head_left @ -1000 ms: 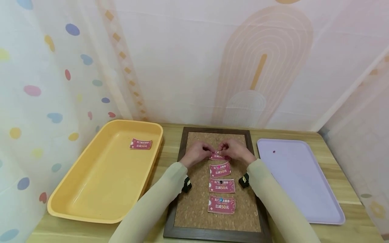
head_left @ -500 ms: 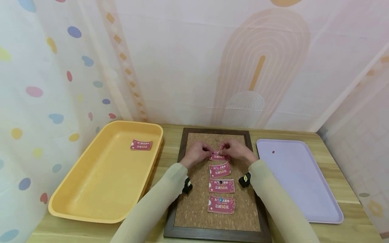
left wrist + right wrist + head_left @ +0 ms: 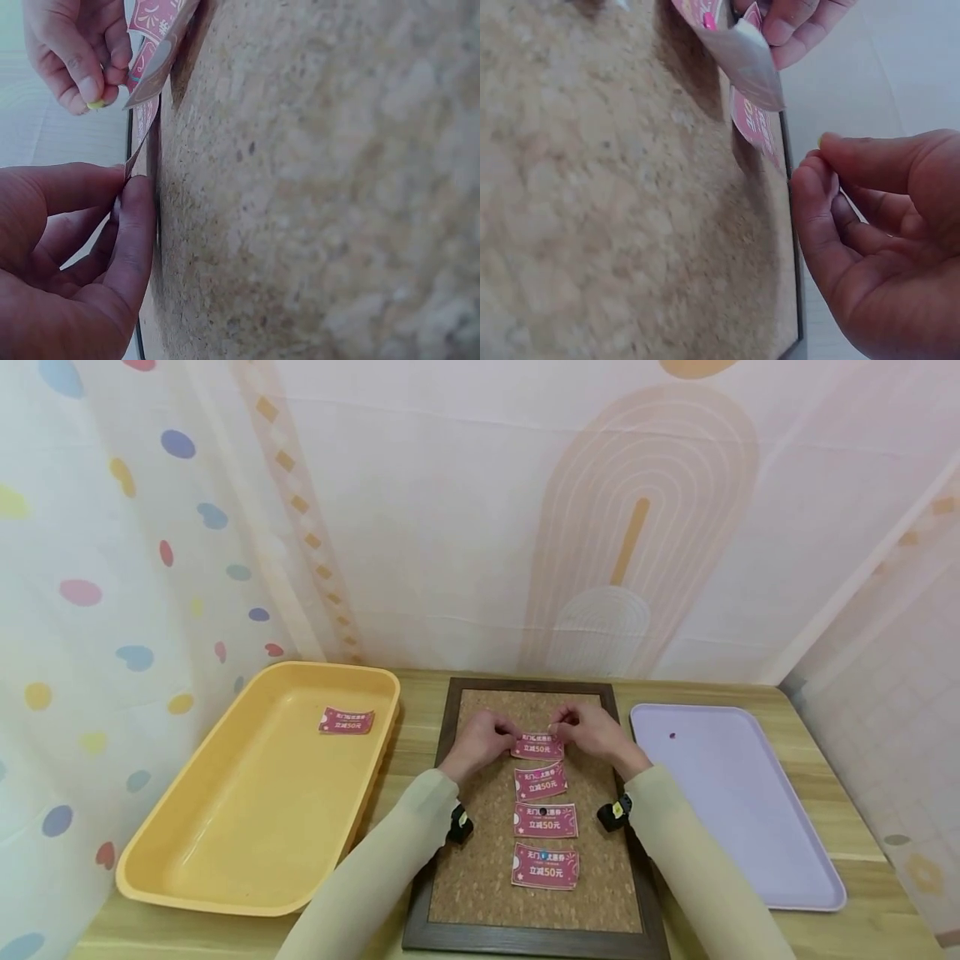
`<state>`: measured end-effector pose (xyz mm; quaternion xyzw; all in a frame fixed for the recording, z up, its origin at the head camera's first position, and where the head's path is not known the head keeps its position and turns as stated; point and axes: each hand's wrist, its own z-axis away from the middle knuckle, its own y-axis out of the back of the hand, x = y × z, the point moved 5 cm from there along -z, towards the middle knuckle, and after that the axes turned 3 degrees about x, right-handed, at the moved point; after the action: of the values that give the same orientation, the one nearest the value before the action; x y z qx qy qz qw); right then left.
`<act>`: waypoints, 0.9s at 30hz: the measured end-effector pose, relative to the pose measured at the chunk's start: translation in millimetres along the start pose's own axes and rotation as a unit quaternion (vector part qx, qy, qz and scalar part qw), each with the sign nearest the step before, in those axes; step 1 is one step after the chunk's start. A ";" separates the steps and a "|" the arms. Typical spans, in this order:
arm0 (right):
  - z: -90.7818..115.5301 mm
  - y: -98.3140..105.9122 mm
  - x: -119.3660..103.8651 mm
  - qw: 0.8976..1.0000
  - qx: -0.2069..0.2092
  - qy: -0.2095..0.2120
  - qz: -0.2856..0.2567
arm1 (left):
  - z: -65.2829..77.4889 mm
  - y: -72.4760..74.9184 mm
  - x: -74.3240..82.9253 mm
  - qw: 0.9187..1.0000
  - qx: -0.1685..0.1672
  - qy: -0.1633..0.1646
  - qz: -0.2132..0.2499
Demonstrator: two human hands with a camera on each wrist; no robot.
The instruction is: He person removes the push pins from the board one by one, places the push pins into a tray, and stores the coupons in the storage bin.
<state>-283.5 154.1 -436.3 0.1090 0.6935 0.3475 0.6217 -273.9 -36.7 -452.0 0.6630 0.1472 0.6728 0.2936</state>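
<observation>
A red coupon (image 3: 537,747) lies uppermost in a column on the cork board (image 3: 480,877). My left hand (image 3: 480,742) pinches its left edge between thumb and forefinger, as the left wrist view shows. Just off the coupon's right end is my right hand (image 3: 596,733), its thumb and forefinger pinching a small yellow pushpin (image 3: 96,104). Below, three more coupons hang in line: one with a pink pin (image 3: 709,20), one with a black pin (image 3: 543,812), one with a blue pin (image 3: 543,855). Their edges curl up from the cork in the wrist views.
To the left stands a deep yellow tray (image 3: 247,827) holding another red coupon (image 3: 347,721). A shallow lilac tray (image 3: 750,827) lies right of the board, with one tiny dark red piece (image 3: 672,736) in it. A printed curtain (image 3: 450,527) hangs behind the wooden table.
My right hand has shifted right, off the top coupon, so more of its print shows. The left hand still holds the left edge.
</observation>
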 end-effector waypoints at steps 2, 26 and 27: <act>2.2 3.5 -1.1 1.000 0.021 0.004 0.011 | 2.1 1.9 0.1 1.000 0.007 0.000 0.004; 24.7 30.5 -13.9 0.996 0.089 0.000 -0.031 | 15.4 35.4 17.3 0.995 0.091 -0.046 0.008; 25.8 31.4 -14.2 0.995 0.089 0.001 -0.032 | 16.3 37.1 18.5 0.994 0.094 -0.046 0.012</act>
<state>-265.2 177.8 -405.4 0.1417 0.7256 0.2642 0.6194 -264.4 -57.9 -414.0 0.7196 0.1877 0.6283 0.2286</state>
